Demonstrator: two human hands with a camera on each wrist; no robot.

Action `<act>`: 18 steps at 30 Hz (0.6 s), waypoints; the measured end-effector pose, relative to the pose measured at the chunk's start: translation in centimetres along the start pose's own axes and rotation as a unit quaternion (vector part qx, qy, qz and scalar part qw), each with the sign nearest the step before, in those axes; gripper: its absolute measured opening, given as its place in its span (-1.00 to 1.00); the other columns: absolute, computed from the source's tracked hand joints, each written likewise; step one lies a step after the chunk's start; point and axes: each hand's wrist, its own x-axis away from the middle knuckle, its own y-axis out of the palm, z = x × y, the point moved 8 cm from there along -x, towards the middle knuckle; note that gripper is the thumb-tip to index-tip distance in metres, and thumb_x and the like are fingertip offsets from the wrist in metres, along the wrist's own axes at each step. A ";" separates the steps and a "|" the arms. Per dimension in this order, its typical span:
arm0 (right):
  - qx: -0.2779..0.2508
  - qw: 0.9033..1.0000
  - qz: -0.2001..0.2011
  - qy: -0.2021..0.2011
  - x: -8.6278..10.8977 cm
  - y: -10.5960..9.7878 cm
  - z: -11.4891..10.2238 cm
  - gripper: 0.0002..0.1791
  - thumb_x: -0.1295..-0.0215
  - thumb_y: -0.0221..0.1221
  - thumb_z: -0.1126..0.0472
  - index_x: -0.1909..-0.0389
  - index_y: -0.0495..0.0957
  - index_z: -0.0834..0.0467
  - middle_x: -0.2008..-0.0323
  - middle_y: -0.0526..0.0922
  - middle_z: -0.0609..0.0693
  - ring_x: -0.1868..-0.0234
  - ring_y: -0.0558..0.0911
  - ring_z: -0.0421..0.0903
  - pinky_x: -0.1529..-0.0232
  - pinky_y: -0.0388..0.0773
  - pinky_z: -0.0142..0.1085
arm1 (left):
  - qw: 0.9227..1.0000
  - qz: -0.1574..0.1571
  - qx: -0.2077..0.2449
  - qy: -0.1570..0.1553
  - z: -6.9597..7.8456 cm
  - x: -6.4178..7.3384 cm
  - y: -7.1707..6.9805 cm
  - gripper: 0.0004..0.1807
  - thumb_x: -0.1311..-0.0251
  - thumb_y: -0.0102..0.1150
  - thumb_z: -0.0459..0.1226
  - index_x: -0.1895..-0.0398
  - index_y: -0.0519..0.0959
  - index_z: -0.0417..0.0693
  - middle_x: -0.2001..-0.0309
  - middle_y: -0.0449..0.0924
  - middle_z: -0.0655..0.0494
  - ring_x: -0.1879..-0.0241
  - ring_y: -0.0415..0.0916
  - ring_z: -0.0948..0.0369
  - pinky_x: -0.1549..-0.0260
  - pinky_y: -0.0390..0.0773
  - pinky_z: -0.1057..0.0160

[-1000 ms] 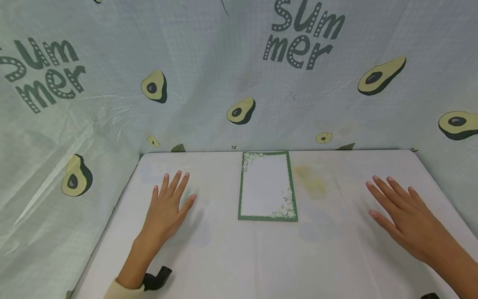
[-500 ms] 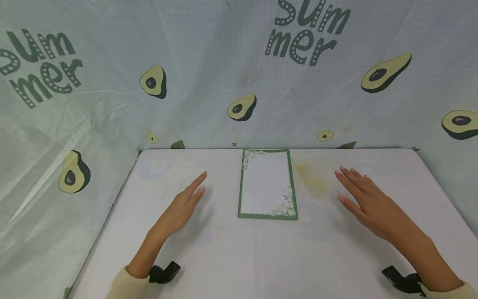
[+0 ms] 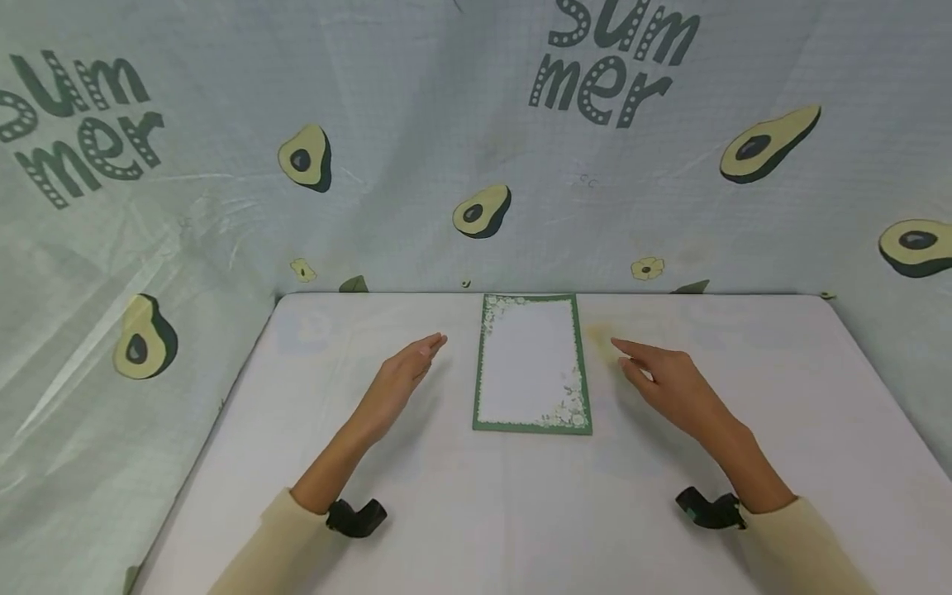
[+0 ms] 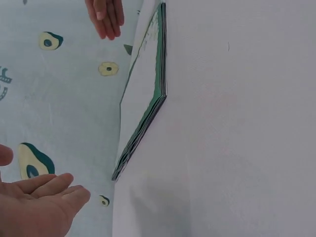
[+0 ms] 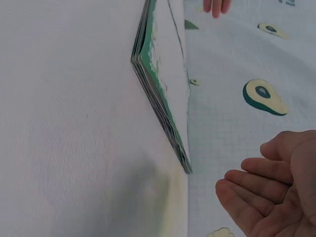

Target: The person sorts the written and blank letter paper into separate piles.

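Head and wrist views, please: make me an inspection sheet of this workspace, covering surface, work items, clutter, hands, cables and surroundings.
Surface: white table, with a yellow mark beside the right hand; whether it is a stain or a print, I can't tell.
Work items: one stack of green-bordered sheets, lying flat at the table's far edge; its layered edges show in both wrist views.
Clutter: nothing seen.
Hands: left hand to the left of the stack, right hand to its right; neither touches it or holds anything.
Cables: nothing seen; black wrist gear is worn on each arm.
Surroundings: pale wall sheeting behind the table, printed with avocados.
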 end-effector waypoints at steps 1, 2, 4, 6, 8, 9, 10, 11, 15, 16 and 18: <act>-0.018 1.000 0.002 0.012 -0.3 0.4 0.3 -0.56 -0.56 0.08 0.22 -0.37 0.46 0.28 -0.24 0.58 0.26 -0.14 0.65 0.21 -0.07 0.64 0.13 | 1.000 0.000 0.005 -0.006 -0.2 -0.3 0.2 -0.40 -0.65 -0.23 -0.09 -0.54 0.16 -0.31 -0.53 0.22 -0.11 -0.53 0.12 0.03 -0.49 0.18 0.10; -0.036 0.999 0.002 0.028 -0.6 0.8 0.6 -0.57 -0.57 0.08 0.21 -0.35 0.49 0.28 -0.22 0.60 0.25 -0.14 0.65 0.21 -0.06 0.64 0.12 | 1.000 0.000 0.005 -0.011 -0.3 -0.6 0.4 -0.42 -0.63 -0.19 -0.14 -0.53 0.18 -0.33 -0.51 0.25 -0.14 -0.51 0.18 0.00 -0.47 0.24 0.10; -0.063 0.996 -0.002 0.059 -1.1 1.7 1.3 -0.58 -0.59 0.06 0.17 -0.32 0.52 0.28 -0.21 0.61 0.24 -0.22 0.59 0.22 -0.14 0.60 0.14 | 1.000 -0.004 0.008 -0.022 -0.7 -1.4 0.9 -0.44 -0.59 -0.10 -0.24 -0.50 0.21 -0.38 -0.46 0.31 -0.21 -0.45 0.29 -0.07 -0.40 0.36 0.06; -0.086 0.992 -0.007 0.088 -1.4 2.5 1.8 -0.58 -0.60 0.04 0.15 -0.29 0.54 0.29 -0.16 0.65 0.23 -0.22 0.60 0.22 -0.18 0.57 0.14 | 0.999 -0.009 0.005 -0.036 -1.3 -2.2 1.4 -0.46 -0.54 -0.03 -0.31 -0.47 0.24 -0.41 -0.40 0.38 -0.27 -0.37 0.39 -0.12 -0.33 0.46 0.05; -0.103 0.988 -0.010 0.113 -1.9 3.1 2.3 -0.59 -0.59 0.03 0.15 -0.26 0.56 0.29 -0.11 0.69 0.22 -0.15 0.65 0.18 -0.15 0.60 0.10 | 0.999 -0.011 0.007 -0.049 -1.9 -3.0 1.8 -0.46 -0.50 0.02 -0.35 -0.45 0.27 -0.43 -0.36 0.42 -0.32 -0.31 0.46 -0.13 -0.28 0.52 0.06; -0.116 0.985 -0.011 0.125 -2.1 3.4 2.4 -0.59 -0.59 0.03 0.15 -0.26 0.56 0.30 -0.09 0.70 0.22 -0.11 0.68 0.15 -0.13 0.62 0.06 | 0.998 -0.011 0.009 -0.054 -2.3 -3.4 2.0 -0.46 -0.49 0.04 -0.36 -0.44 0.28 -0.44 -0.34 0.43 -0.33 -0.29 0.48 -0.12 -0.26 0.54 0.07; -0.129 0.982 -0.011 0.139 -2.4 3.7 2.6 -0.60 -0.59 0.03 0.17 -0.25 0.56 0.31 -0.06 0.71 0.22 -0.06 0.71 0.11 -0.10 0.65 0.01 | 0.998 -0.009 0.008 -0.059 -2.6 -3.8 2.2 -0.46 -0.48 0.05 -0.37 -0.43 0.29 -0.43 -0.32 0.44 -0.33 -0.27 0.49 -0.12 -0.25 0.56 0.07; -0.148 0.977 -0.014 0.153 -2.7 4.1 2.7 -0.60 -0.58 0.03 0.18 -0.25 0.56 0.32 -0.04 0.72 0.22 0.00 0.73 0.06 -0.06 0.69 -0.06 | 0.998 -0.006 0.003 -0.064 -3.0 -4.1 2.3 -0.47 -0.47 0.06 -0.37 -0.43 0.30 -0.42 -0.31 0.46 -0.32 -0.25 0.51 -0.11 -0.23 0.57 0.08; -0.213 0.954 -0.029 0.208 -3.5 5.3 3.2 -0.60 -0.56 0.06 0.20 -0.25 0.54 0.35 -0.03 0.71 0.25 0.14 0.77 -0.08 0.08 0.73 -0.28 | 0.997 0.009 0.001 -0.083 -4.1 -5.0 2.9 -0.48 -0.45 0.08 -0.42 -0.42 0.33 -0.40 -0.24 0.51 -0.31 -0.19 0.56 -0.09 -0.16 0.62 0.10; -0.222 0.950 -0.032 0.218 -3.6 5.5 3.2 -0.60 -0.56 0.07 0.21 -0.25 0.54 0.35 -0.02 0.71 0.25 0.17 0.77 -0.11 0.11 0.73 -0.32 | 0.996 0.013 0.004 -0.088 -4.2 -5.2 3.0 -0.49 -0.44 0.08 -0.43 -0.41 0.34 -0.41 -0.22 0.52 -0.31 -0.17 0.56 -0.09 -0.15 0.63 0.10; -0.228 0.946 -0.035 0.227 -3.8 5.8 3.3 -0.60 -0.55 0.07 0.21 -0.25 0.54 0.36 -0.02 0.71 0.26 0.22 0.76 -0.16 0.15 0.72 -0.37 | 0.995 0.021 0.014 -0.092 -4.2 -5.4 3.2 -0.50 -0.43 0.08 -0.46 -0.40 0.34 -0.44 -0.19 0.51 -0.33 -0.16 0.57 -0.11 -0.13 0.65 0.12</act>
